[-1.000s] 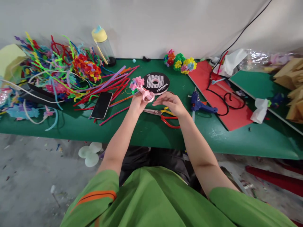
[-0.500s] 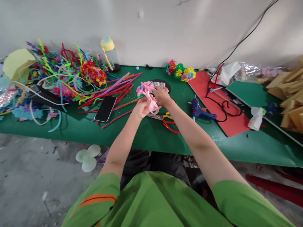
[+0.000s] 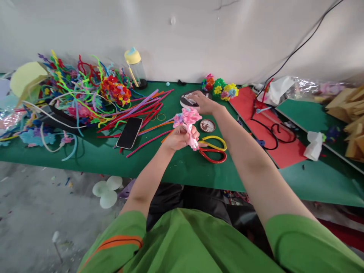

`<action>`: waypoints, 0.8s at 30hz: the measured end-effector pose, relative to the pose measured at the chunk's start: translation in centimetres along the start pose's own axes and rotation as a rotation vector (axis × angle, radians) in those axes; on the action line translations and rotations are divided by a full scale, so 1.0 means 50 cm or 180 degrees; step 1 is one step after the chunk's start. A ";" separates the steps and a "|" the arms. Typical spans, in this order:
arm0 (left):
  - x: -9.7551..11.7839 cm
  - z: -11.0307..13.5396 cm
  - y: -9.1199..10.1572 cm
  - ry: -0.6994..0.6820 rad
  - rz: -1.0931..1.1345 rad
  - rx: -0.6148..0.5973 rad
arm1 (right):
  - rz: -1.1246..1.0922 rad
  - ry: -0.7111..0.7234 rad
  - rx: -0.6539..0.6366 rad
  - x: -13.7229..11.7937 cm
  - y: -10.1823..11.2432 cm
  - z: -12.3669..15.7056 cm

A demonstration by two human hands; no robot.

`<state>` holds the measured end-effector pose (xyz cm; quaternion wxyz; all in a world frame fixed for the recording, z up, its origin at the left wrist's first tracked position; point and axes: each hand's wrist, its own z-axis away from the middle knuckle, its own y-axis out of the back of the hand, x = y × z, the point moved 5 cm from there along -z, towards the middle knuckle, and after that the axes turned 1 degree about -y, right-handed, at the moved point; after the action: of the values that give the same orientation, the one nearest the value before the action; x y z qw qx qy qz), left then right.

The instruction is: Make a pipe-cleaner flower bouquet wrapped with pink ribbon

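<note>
My left hand (image 3: 181, 137) is closed around the pink stems of a small bunch of pipe-cleaner flowers (image 3: 191, 116), pink with some blue and lilac, held upright above the table. Farther back, my right hand (image 3: 203, 102) reaches over a dark oval pad (image 3: 186, 99) with a white checkered patch and a pale side edge. Its fingers are stretched out across the pad's top, apparently touching it. Below that hand lies a small round tin (image 3: 207, 125) with a brown and white speckled face. Scissors (image 3: 214, 149) with one yellow and one red handle lie right beside the bunch, their blades hidden.
Loose pipe cleaners (image 3: 148, 110) and a phone (image 3: 129, 132) lie left, before a tangled colourful heap (image 3: 82, 87) and a bottle (image 3: 135, 68). Finished flower bunches (image 3: 218, 87) stand at the back. A red board (image 3: 273, 131) with a black cord lies right; my right arm mostly hides a blue glue gun (image 3: 260, 142).
My right hand has left the flower bunch and moved back over the dark pad, which now sits farther back with its pale edge showing. My left hand has shifted slightly right with the bunch.
</note>
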<state>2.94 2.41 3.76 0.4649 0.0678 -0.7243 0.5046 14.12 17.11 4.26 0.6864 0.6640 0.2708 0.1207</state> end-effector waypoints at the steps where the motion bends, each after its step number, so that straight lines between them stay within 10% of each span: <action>1: 0.000 0.000 0.002 0.0004 0.0029 0.0043 | 0.0183 -0.0188 0.0075 0.012 0.004 -0.001; 6: 0.019 -0.008 0.022 -0.0487 0.0393 0.0515 | 0.0557 -0.1415 0.0727 0.039 0.025 0.020; 11: 0.032 -0.019 0.055 -0.1029 0.0580 0.1230 | 0.0115 -0.1436 0.0896 -0.004 0.015 0.049; 16: 0.034 -0.019 0.097 -0.1342 0.0324 0.2071 | -0.1421 -0.0718 0.1118 -0.093 0.000 0.098; 21: 0.029 -0.015 0.110 -0.1344 -0.0084 0.2437 | -0.2573 -0.0982 0.1672 -0.155 -0.022 0.172; 24: 0.024 -0.013 0.110 -0.1469 -0.0214 0.2519 | -0.4186 -0.1451 0.1313 -0.168 -0.067 0.188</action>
<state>-0.45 6.03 1.03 0.2458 0.3742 -0.5578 0.6988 11.53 4.45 2.52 0.5172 0.4885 0.4815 -0.5120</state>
